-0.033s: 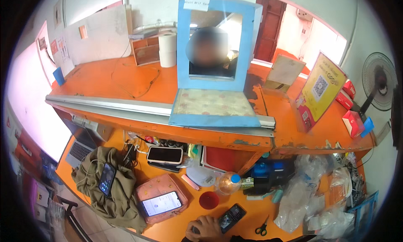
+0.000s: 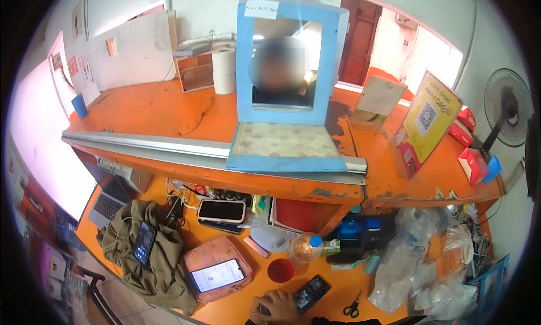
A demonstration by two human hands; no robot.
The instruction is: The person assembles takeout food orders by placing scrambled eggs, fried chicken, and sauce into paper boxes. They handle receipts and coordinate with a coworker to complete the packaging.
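Note:
At the lower edge, my right hand (image 2: 282, 307) rests on the orange desk (image 2: 239, 294) with its fingers bent over something I cannot make out. A dark sleeve at its left suggests my left hand is tucked in there, but its fingers are hidden. Just right of the hands lies a black mobile phone (image 2: 312, 294) with a lit screen. Farther right are scissors (image 2: 352, 309) with dark green handles. A red cup (image 2: 280, 270) stands beyond the hands, beside a clear bottle (image 2: 306, 248) with a blue cap. To the left, a lit smartphone (image 2: 218, 275) lies on a pink pouch (image 2: 211, 250).
An olive garment (image 2: 149, 280) with another phone (image 2: 145, 243) on it covers the left side, near a laptop (image 2: 110, 206). Crumpled plastic bags (image 2: 397, 268) fill the right. Behind rises a raised orange counter (image 2: 141, 108) bearing a blue-framed mirror (image 2: 332, 71) and a yellow sign (image 2: 425, 122).
The view has shifted very slightly. My hands and the things on the desk stay where they were.

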